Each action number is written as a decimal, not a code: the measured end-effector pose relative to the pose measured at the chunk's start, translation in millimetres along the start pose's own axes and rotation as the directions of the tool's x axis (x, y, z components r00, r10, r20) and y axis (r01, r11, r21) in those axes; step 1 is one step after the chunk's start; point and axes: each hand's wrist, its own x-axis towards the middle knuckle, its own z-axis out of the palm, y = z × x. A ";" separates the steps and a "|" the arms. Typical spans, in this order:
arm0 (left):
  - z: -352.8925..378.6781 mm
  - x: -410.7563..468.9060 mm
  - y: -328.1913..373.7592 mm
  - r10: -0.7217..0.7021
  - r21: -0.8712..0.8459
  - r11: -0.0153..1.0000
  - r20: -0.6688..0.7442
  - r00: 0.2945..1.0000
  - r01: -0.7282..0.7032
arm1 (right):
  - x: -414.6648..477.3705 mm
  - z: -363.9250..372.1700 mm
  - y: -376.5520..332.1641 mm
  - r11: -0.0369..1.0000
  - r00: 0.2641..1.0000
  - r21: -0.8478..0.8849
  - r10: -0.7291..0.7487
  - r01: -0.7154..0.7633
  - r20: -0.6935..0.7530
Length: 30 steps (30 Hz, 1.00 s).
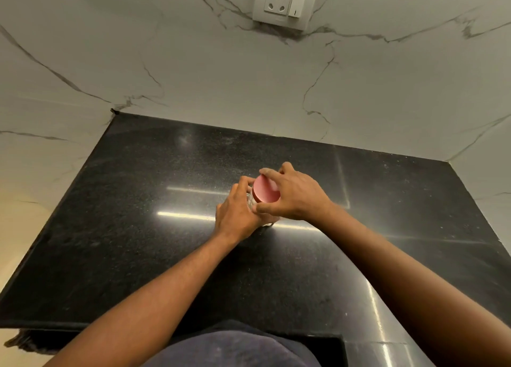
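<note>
While the left hand (237,214) curls around the small clear glass jar (251,200) standing on the black speckled stone counter (138,228), the right hand (296,195) grips its round pink lid (265,191). A hard twist could spin that slick glass loose, tipping it.

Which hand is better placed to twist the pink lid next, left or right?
Right, most likely. The right hand sits over the pink lid with its fingers and thumb curled round the rim. The left hand grips the glass jar below the lid, so it suits steadying the jar rather than turning.
</note>
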 end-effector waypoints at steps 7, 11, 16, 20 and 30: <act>2.0 1.3 0.9 0.015 0.072 0.997 -0.034 0.999 -0.013 | -4.3 25.7 0.6 0.966 0.965 0.234 0.157 -0.106 -0.211; 7.2 0.0 -4.2 0.011 -0.009 1.000 -0.021 1.000 -0.011 | -10.9 35.5 -2.5 0.959 0.949 0.261 0.181 -0.112 -0.258; 9.7 -4.7 -21.7 0.002 -0.197 0.980 0.041 0.999 0.006 | -38.1 67.3 -8.0 0.689 0.907 0.711 0.377 -0.139 -0.188; 6.7 -2.5 -25.2 -0.001 -0.231 0.973 0.017 1.000 0.005 | -44.0 86.6 -21.7 0.429 0.898 0.903 0.405 -0.017 -0.175; -43.7 65.4 -26.9 0.055 -0.137 0.989 -0.046 0.997 -0.061 | 38.2 60.7 -23.4 0.477 0.904 0.877 0.350 0.053 -0.246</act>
